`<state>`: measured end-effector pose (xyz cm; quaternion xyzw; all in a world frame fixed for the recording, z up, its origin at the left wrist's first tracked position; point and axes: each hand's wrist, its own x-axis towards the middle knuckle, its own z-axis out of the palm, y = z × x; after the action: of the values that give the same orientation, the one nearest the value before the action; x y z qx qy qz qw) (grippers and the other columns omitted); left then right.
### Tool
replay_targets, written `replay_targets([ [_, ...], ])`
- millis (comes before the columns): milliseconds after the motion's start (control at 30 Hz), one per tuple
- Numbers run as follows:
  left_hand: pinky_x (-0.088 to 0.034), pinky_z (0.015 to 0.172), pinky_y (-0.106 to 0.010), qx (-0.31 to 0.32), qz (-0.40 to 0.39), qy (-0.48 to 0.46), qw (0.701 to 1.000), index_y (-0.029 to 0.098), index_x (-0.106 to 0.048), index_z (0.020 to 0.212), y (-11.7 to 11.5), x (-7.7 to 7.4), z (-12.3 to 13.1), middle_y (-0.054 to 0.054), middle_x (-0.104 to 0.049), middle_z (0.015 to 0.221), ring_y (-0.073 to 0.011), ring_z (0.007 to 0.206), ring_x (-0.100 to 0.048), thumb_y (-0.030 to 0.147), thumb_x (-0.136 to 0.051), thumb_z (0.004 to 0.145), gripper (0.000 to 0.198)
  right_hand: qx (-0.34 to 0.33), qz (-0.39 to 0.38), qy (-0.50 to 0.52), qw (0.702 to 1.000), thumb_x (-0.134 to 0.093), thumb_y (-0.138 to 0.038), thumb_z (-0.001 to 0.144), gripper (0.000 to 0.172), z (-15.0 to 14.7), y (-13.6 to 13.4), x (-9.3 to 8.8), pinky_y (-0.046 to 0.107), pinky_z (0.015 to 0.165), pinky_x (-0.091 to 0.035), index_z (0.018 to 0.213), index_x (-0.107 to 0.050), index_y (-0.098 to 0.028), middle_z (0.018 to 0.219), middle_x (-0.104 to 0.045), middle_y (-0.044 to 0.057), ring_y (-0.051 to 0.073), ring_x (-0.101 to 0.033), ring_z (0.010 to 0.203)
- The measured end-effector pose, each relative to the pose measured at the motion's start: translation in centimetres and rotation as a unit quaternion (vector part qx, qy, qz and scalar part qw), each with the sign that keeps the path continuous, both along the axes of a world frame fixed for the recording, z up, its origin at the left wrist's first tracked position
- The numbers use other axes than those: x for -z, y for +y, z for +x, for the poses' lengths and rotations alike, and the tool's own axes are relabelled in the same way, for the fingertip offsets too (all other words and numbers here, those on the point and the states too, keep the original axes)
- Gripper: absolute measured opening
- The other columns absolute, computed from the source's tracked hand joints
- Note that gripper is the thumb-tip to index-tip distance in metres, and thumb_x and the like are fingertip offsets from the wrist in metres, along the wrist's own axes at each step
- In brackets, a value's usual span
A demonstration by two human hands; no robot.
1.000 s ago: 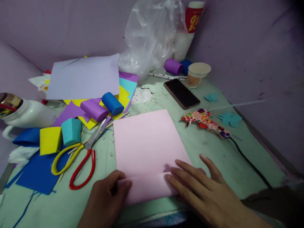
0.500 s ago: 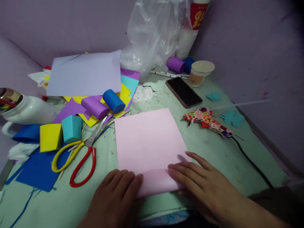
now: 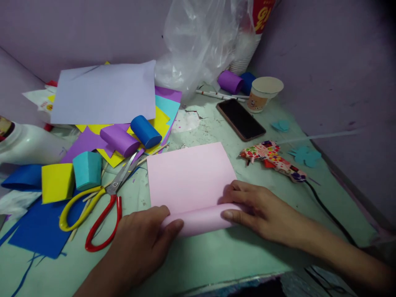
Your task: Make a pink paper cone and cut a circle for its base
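Observation:
A pink paper sheet [image 3: 188, 177] lies on the pale green table [image 3: 278, 198], its near edge curled into a roll [image 3: 201, 220]. My left hand [image 3: 145, 243] grips the roll's left end, fingers wrapped over it. My right hand [image 3: 256, 208] grips the right end, thumb under and fingers on top. Both hands press the roll against the flat part of the sheet.
Red and yellow scissors [image 3: 99, 206] lie left of the sheet, beside coloured paper rolls [image 3: 119, 140] and stacked sheets [image 3: 102, 93]. A patterned glue gun [image 3: 272, 159] with a black cord, a phone [image 3: 240, 119] and a paper cup [image 3: 264, 93] sit to the right. A plastic bag [image 3: 201, 41] stands behind.
The near edge of the pink sheet has been rolled further away from me, so the roll is thicker. Both hands moved forward with it and now wrap its ends.

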<state>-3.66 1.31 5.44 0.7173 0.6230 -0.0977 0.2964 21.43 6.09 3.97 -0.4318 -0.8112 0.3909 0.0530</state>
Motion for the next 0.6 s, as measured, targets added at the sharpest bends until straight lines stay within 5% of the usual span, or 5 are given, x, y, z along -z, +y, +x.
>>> replay_targets([
  [133, -0.02, 0.047, -0.028, -0.009, 0.071, 0.196, 0.978, 0.02, -0.057, 0.068, 0.0, -0.4, 1.5, -0.005, -0.065, 0.068, -0.0249, 0.066, -0.061, 0.039, -0.028, 0.093, 0.042, 0.021, 0.131, -0.038, 0.99, -0.057, -0.039, 0.086, 0.022, -0.3, 0.0, 0.6, 0.038, 0.073, -0.043, 0.089, -0.069, -0.021, 0.084, -0.064, 0.006, 0.022, -0.056, 0.081],
  [233, -0.016, 0.047, -0.029, 0.004, 0.131, 0.246, 0.96, 0.02, -0.057, 0.063, -0.4, -0.1, 2.3, -0.006, -0.063, 0.062, -0.026, 0.061, -0.061, 0.034, -0.03, 0.093, 0.042, 0.03, 0.257, -0.023, 0.966, -0.057, -0.028, 0.086, 0.018, -1.2, -1.2, 0.6, 0.039, 0.073, -0.043, 0.096, -0.067, -0.017, 0.089, -0.066, 0.009, 0.023, -0.055, 0.081],
  [400, -0.025, 0.048, -0.031, 0.047, 0.249, 0.232, 0.939, 0.02, -0.056, 0.058, -1.0, 1.4, 1.9, -0.007, -0.062, 0.055, -0.0268, 0.056, -0.062, 0.033, -0.027, 0.093, 0.046, -0.141, 0.291, 0.008, 0.946, -0.052, -0.025, 0.089, 0.029, -4.6, -2.9, 1.0, 0.039, 0.081, -0.046, 0.116, -0.057, -0.015, 0.113, -0.063, 0.011, 0.024, -0.055, 0.097],
  [500, -0.024, 0.045, -0.031, 0.036, 0.261, 0.207, 0.942, 0.02, -0.056, 0.059, -0.9, 1.7, 0.7, -0.007, -0.062, 0.054, -0.0265, 0.052, -0.061, 0.035, -0.027, 0.092, 0.047, -0.146, 0.31, -0.041, 0.938, -0.052, -0.022, 0.088, 0.039, -5.7, -3.2, 2.2, 0.042, 0.076, -0.049, 0.127, -0.047, -0.02, 0.116, -0.062, 0.01, 0.026, -0.057, 0.094],
  [600, -0.028, 0.046, -0.03, -0.057, 0.241, 0.129, 0.96, 0.02, -0.058, 0.067, -0.6, 1.2, -1.1, -0.006, -0.065, 0.061, -0.0239, 0.054, -0.061, 0.033, -0.028, 0.091, 0.041, -0.129, 0.341, -0.036, 0.93, -0.042, -0.016, 0.091, 0.032, -5.7, -3.3, 2.9, 0.041, 0.072, -0.051, 0.122, -0.051, -0.02, 0.11, -0.064, 0.012, 0.025, -0.059, 0.089],
])
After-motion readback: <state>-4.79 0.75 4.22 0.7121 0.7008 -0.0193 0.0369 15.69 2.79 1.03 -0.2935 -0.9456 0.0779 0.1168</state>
